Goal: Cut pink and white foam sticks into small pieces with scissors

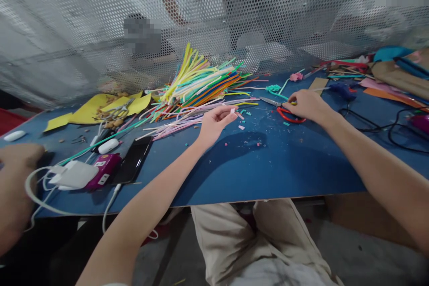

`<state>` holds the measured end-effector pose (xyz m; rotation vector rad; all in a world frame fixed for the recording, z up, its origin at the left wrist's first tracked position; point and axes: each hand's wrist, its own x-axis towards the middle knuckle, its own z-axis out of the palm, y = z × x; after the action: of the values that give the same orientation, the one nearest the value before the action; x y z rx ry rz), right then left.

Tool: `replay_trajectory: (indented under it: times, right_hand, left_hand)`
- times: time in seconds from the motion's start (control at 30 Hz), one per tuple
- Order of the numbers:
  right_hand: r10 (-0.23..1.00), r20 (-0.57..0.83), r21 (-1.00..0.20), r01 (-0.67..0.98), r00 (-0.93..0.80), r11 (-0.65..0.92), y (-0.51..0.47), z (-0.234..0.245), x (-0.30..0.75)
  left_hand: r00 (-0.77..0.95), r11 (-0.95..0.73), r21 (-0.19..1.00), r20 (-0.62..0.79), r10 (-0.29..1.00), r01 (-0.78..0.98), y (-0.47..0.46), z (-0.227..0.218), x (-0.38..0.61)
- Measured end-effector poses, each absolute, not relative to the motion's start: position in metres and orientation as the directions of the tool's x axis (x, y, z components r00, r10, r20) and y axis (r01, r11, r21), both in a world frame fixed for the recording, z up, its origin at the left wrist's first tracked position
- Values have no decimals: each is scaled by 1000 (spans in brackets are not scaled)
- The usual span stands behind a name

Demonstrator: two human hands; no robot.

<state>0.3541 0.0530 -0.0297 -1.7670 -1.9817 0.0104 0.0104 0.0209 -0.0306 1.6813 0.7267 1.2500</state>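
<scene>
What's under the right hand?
The right hand is over part of the scissors, on the blue table. You can see the blades and a red handle loop. The hand covers some of the handles, so how the fingers sit there is hidden.

Pale pink piece point(232, 111) — small, pinched in left hand point(214, 121) | scissors point(278, 104) — red-handled, blades pointing left, at right hand point(310, 105)

The scissors point(278, 104) have smooth metal blades point(269, 101) and glossy plastic handles point(299, 121).

The left fingers point(229, 119) partly hide a pale piece point(233, 111); the edges crop a co-worker's blurred arm point(15, 187) and a purple object point(420, 123).
</scene>
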Motion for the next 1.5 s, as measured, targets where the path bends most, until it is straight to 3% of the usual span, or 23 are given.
replay_trajectory:
  times: [0.1, 0.23, 0.3, 0.47, 0.6, 0.7, 0.83, 0.9, 1.0, 1.23, 1.5]
  right_hand:
    - [872, 457, -330, 876, -178, 351, 41, -21, 339]
    - [807, 443, -500, 639, -392, 585, 18, -22, 298]
    - [748, 433, -504, 553, -503, 663, 8, -27, 278]
    - [690, 450, -449, 524, -567, 724, -6, -29, 253]
    - [727, 470, -544, 484, -500, 685, -8, -26, 252]
    - [779, 479, -644, 440, -405, 625, -6, -28, 252]
    - [914, 308, -909, 203, -263, 365, -5, -31, 250]
    - [939, 233, -964, 64, -254, 257, -8, -30, 247]
    - [942, 219, -975, -19, -253, 222, -15, -26, 241]
    - [951, 196, -976, 43, -240, 212, -26, -21, 232]
    - [962, 133, -990, 6, -240, 138, -24, -26, 232]
  left_hand:
    - [394, -507, 862, 461, 795, 13, 14, -28, 13]
    - [434, -611, 791, 538, 722, 36, 6, -28, 19]
    - [455, -645, 764, 566, 688, 25, 4, -29, 21]
    - [516, -712, 701, 601, 611, 27, 2, -30, 20]
    - [533, -754, 655, 622, 574, 47, -2, -29, 22]
    - [492, -820, 557, 682, 541, 130, -4, -26, 23]
    - [384, -865, 422, 776, 500, 273, -1, -21, 20]
    - [372, -867, 394, 789, 490, 306, 2, -21, 19]
    - [426, -869, 386, 760, 490, 310, 4, -24, 18]
    - [440, -868, 400, 750, 494, 294, 4, -29, 22]
    - [443, -869, 417, 748, 494, 265, 4, -32, 22]
